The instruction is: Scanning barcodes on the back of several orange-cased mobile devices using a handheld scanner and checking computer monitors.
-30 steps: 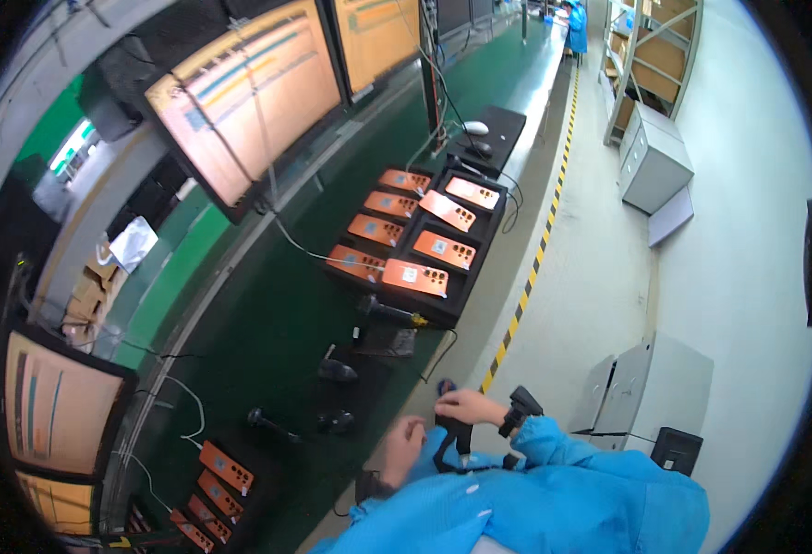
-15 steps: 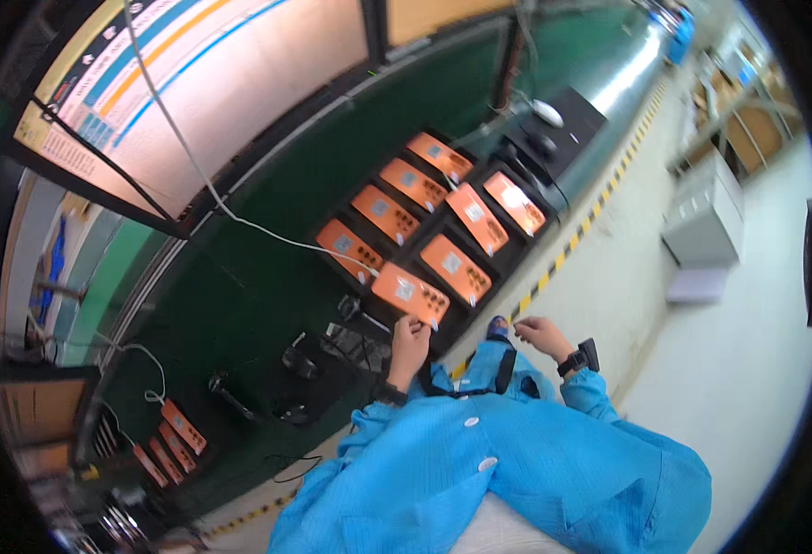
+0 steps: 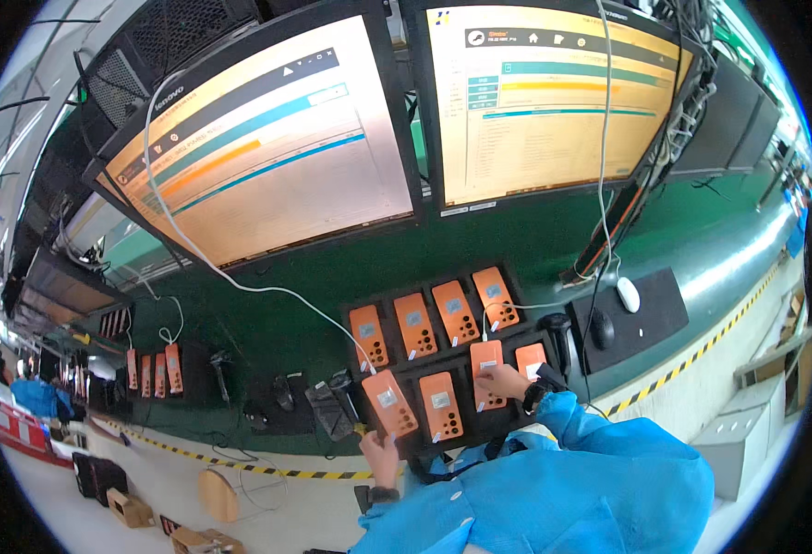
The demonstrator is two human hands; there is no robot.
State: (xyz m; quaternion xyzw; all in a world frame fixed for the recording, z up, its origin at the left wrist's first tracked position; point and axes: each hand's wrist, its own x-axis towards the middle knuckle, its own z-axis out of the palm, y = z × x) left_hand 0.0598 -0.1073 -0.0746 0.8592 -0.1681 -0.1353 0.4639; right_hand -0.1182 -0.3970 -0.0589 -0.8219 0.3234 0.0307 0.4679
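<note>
My right hand (image 3: 508, 381) is over an orange phone (image 3: 486, 355) in the near row, its bent fingers closed at the phone's middle. That phone lies back up, with a white cable running to its upper end. My left hand (image 3: 381, 454) is just below the lower end of another cabled orange phone (image 3: 389, 404), the near row's leftmost, which lies askew; its fingers look a little apart and seem to hold nothing. Between them lies a third orange phone (image 3: 440, 406). One more phone (image 3: 530, 358) is partly covered by my right wrist. The phones rest in black trays (image 3: 389, 340).
Two lit monitors (image 3: 554, 111) stand behind the trays. A white mouse (image 3: 628, 294) and a black mouse (image 3: 601, 328) lie on a dark mat at right. A handheld scanner (image 3: 561, 342) stands by the tray. More orange phones (image 3: 173, 369) are at far left. Cables cross the green bench (image 3: 281, 319).
The view has turned left and up, showing both monitors. My right hand has moved from beside the bench onto a phone in the near row. My left hand has drawn slightly off the leftmost phone.
</note>
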